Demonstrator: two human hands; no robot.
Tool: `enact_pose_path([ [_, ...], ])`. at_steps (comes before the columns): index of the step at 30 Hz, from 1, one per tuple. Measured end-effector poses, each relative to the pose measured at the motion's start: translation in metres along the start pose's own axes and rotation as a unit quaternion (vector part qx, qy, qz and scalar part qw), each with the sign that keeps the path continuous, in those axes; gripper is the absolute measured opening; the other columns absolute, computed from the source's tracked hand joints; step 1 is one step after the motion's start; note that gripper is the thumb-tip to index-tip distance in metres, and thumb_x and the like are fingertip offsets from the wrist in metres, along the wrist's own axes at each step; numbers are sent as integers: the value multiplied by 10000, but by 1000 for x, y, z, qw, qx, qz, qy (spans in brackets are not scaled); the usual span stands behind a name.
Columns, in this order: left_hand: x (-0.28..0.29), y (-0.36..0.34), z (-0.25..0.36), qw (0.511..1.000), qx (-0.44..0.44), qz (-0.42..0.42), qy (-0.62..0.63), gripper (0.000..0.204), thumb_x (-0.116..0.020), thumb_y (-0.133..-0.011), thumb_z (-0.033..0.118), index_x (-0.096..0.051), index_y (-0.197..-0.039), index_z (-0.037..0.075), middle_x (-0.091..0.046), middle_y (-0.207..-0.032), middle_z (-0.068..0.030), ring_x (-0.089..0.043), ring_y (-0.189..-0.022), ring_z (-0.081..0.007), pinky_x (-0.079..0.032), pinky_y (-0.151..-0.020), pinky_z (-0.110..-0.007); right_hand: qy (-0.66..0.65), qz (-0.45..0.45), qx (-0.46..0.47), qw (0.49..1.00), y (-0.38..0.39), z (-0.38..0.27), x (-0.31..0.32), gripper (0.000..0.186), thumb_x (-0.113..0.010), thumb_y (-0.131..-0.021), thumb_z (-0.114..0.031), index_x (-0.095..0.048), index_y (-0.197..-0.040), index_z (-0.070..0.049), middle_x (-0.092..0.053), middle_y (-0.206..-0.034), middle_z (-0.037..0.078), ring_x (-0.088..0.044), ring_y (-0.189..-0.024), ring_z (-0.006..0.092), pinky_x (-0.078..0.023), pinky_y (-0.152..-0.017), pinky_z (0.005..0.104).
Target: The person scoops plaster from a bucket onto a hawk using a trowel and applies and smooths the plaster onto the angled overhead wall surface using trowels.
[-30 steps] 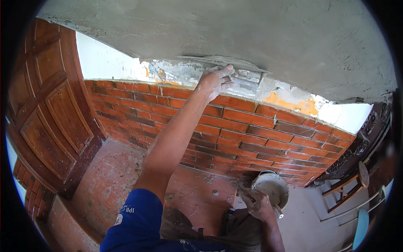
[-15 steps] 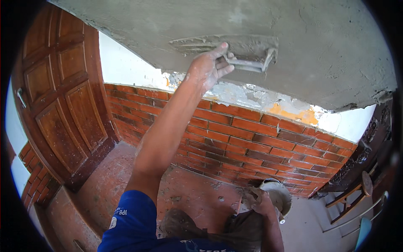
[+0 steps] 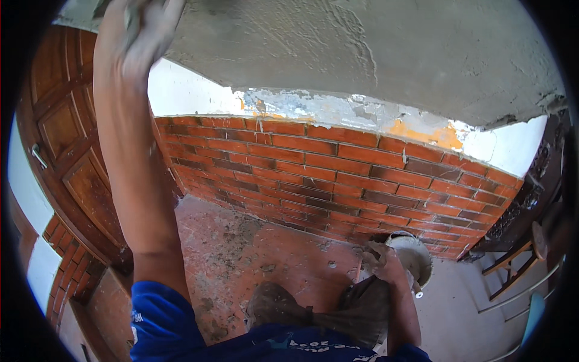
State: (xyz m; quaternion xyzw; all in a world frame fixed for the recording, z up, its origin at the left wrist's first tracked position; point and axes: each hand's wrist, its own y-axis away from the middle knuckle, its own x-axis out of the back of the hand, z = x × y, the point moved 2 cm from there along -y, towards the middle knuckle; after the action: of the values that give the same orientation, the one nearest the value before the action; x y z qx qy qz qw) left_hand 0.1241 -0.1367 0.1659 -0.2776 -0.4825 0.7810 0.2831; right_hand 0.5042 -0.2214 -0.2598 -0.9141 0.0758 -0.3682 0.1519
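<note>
My left arm reaches straight up at the left. My left hand (image 3: 137,31) is blurred against the top edge of the grey wet plaster (image 3: 374,60) on the upper wall, fingers closed on a plastering trowel that barely shows. Down low, my right hand (image 3: 379,258) grips the near rim of a round white mortar bowl (image 3: 415,260), held just above my knee. Below the plaster runs a strip of scraped white and orange paint (image 3: 422,130).
A red brick wall face (image 3: 338,175) covers the lower wall ahead. A brown panelled wooden door (image 3: 66,139) stands at the left. The red tiled floor (image 3: 271,259) is speckled with mortar. Wooden chairs (image 3: 518,259) stand at the right.
My left hand has swept the trowel up and to the left across the plaster, from the lower edge of the coat to the top left. The view has dropped toward the floor.
</note>
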Motion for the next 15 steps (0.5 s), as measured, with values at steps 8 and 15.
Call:
enact_pose_path([
  [8, 13, 143, -230, 939, 268, 214, 14, 235, -555, -897, 134, -535, -1055, -38, -587, -1038, -160, -598, -994, -256, -541, -867, -386, -4, -32, -47, 998, -5, 3, -2, 345, -603, -824, -227, -588, -1089, -9, -603, -1039, 185, -597, -937, 322, -474, -831, 377],
  [15, 22, 118, -404, 916, 343, 176, 114, 191, -552, -900, 103, -515, -1041, -21, -581, -1068, -153, -573, -1048, -300, -469, -952, -485, -29, -53, -97, 993, 3, 5, 4, 338, -617, -819, -238, -603, -1071, -13, -611, -1048, 191, -620, -899, 323, -497, -784, 378],
])
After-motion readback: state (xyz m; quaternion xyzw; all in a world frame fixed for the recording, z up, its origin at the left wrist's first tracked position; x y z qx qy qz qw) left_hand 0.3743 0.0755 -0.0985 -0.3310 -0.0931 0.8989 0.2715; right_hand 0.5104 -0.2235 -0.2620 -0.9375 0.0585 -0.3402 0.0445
